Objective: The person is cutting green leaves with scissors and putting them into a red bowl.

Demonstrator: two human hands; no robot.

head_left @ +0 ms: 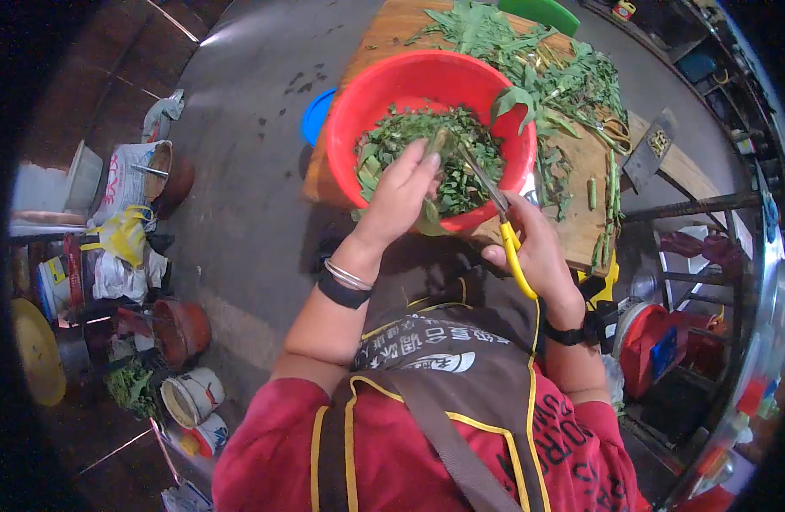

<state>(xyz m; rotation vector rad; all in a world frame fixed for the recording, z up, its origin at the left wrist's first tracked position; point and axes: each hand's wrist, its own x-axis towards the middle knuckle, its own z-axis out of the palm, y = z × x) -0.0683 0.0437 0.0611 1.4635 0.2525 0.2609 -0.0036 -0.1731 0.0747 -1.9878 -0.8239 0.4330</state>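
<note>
Before me a red plastic basin (424, 62) sits on a wooden table, partly filled with cut green leaves (466, 185). My left hand (402, 189) is over the basin, its fingers closed around a small bunch of leafy stems (438, 142). My right hand (536, 240) grips yellow-handled scissors (512, 246) at the near right rim. Their metal blades reach into the basin, close to the stems in my left hand. Whether the blades touch the stems I cannot tell.
Uncut leafy greens (578, 77) cover the far right of the wooden table (367, 83). A cleaver-like metal blade (651, 150) lies beyond its right edge. A blue round lid or basin (317, 117) shows behind the left edge. Buckets (191, 397) and bags (133, 182) stand at left.
</note>
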